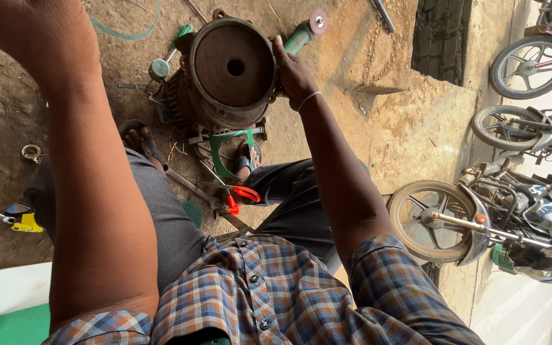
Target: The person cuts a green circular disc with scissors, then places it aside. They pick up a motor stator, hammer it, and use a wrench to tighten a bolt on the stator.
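- Motor housing [228, 73], round and rusty, stands on the dirt floor [7, 128] between the feet.
- Right hand [294, 71] fingers wrap its rim.
- Left hand's fingers are out of frame, so I cannot tell their state.

Counts: 1 rusty motor housing [228, 70] w/ 1 centre hole. 1 angle grinder [306, 30], green body, 1 disc. 1 pr red-handled pliers [241, 195]. 1 metal ring [31, 152] on the dirt. 1 yellow-handled tool [23, 222], approx. 3 motorbikes on the right side: 1 red [538, 54], 1 mid [525, 131], 1 nearest [487, 227]. 2 sandalled feet [138, 137]. 2 hands: right hand [294, 73] in full view, left hand [7, 16] mostly out of frame.
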